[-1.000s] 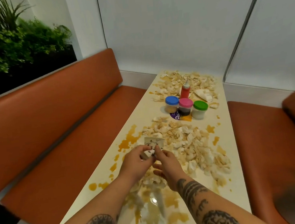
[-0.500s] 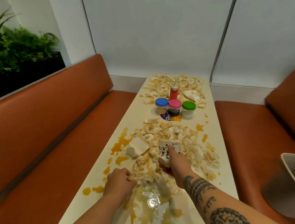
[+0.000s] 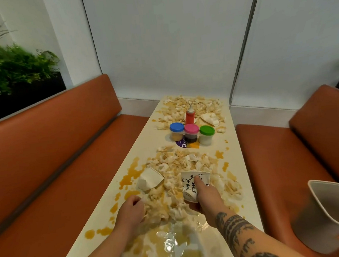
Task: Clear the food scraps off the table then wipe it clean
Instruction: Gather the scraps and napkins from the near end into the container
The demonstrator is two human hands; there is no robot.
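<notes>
head | right hand (image 3: 204,194) wrapped round cup (image 3: 195,184), which lies on its side, mouth facing away into scraps (image 3: 179,166) on surface (image 3: 145,146) | left hand (image 3: 130,212) curled against pile's near-left edge, hold unclear | bin (image 3: 333,212) on seat, right of right hand, the nearer hand for dumping
</notes>
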